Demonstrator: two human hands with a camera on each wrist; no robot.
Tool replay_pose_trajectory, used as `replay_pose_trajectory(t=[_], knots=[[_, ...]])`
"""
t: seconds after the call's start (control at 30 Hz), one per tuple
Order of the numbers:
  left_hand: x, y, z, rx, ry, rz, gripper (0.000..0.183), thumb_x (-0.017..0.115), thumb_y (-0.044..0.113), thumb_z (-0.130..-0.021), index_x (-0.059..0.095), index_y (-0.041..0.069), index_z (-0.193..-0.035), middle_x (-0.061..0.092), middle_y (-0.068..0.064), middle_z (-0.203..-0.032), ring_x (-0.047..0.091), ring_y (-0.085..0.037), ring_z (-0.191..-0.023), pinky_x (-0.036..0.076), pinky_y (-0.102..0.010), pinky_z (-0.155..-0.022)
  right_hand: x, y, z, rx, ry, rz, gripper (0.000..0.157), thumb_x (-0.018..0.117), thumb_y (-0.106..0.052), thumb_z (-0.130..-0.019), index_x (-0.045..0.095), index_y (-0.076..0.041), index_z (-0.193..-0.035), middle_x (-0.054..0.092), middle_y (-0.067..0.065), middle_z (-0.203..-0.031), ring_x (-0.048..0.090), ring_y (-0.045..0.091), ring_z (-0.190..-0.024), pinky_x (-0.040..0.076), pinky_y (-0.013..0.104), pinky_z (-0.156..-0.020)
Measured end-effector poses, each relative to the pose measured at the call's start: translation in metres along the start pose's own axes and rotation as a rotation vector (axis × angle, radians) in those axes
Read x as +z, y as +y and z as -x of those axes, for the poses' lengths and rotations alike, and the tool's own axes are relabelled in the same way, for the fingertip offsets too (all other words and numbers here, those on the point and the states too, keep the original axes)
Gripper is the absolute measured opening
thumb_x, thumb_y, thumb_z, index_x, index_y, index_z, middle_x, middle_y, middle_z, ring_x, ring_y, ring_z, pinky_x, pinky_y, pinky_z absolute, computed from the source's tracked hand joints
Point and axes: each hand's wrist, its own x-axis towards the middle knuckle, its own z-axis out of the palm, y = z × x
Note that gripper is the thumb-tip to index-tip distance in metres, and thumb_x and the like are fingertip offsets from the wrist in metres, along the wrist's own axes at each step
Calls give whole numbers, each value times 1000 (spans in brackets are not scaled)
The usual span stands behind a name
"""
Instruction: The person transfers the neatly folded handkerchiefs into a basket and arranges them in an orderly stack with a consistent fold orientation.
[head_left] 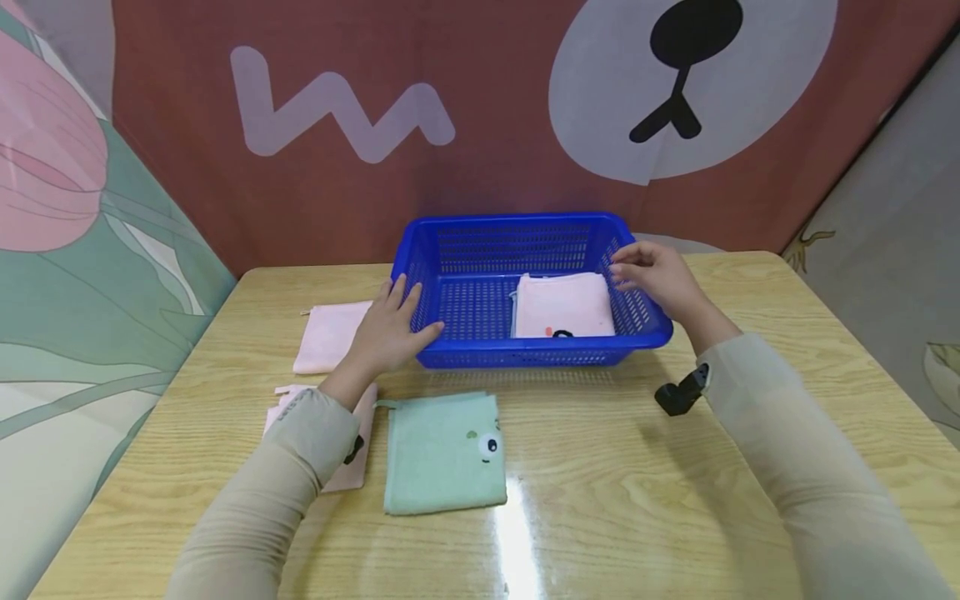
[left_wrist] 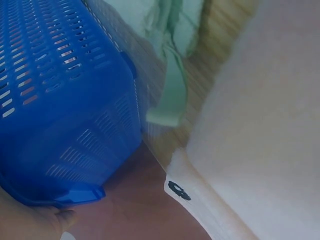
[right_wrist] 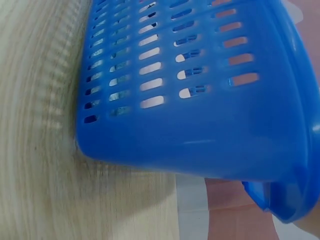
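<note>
A blue slotted plastic basket stands at the table's back edge. My left hand rests at its left rim with fingers spread; in the left wrist view part of that hand touches the rim. Over the right rim, my right hand reaches with loosely bent fingers beside a folded pink towel, holding no towel. A bluish edge shows under that towel. In front of the basket lies a folded green towel with an eye design. One pink towel lies left of the basket.
Another pink cloth lies nearer on the wooden table, partly hidden by my left forearm. A black wrist device juts from my right sleeve. Behind the table hangs a reddish-brown printed cloth.
</note>
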Motion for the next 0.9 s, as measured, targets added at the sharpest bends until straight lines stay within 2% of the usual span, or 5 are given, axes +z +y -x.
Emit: replay_pose_trajectory(t=[0.23,0.47,0.7,0.8,0.9], knots=[[0,0,0,-2,1,5,75,36,52,-85,16,2,-137,3,-19,-141,-2,-34,-127,10,-46,-100,-1,-2,11,3,27,80,37,56,-23,-84,51,6,-106,55,14,-95,57,20,-79,47,30,-70],[0,0,0,0,7,-2,75,36,52,-85,16,2,-137,4,-19,-141,0,-35,-127,11,-46,-100,-3,0,18,-21,58,192,40,59,-27,-82,53,3,-106,53,17,-102,48,24,-93,39,38,-80],[0,0,-1,-2,2,-1,75,36,52,-85,16,2,-137,4,-19,-141,-1,-35,-127,10,-46,-100,-6,0,26,55,-15,241,55,61,-34,-79,45,0,-119,38,20,-128,33,39,-115,32,51,-88],[0,0,0,-6,0,6,75,37,52,-85,16,2,-137,4,-19,-141,-1,-35,-127,10,-46,-100,-6,2,27,45,-46,293,59,62,-36,-78,42,-2,-123,32,20,-132,31,39,-117,30,52,-89],[0,1,0,-5,1,5,75,37,51,-85,16,2,-137,4,-19,-141,-1,-35,-127,10,-46,-100,-5,6,27,-1,-84,355,63,62,-35,-78,39,-2,-126,27,21,-135,24,38,-121,22,53,-93]])
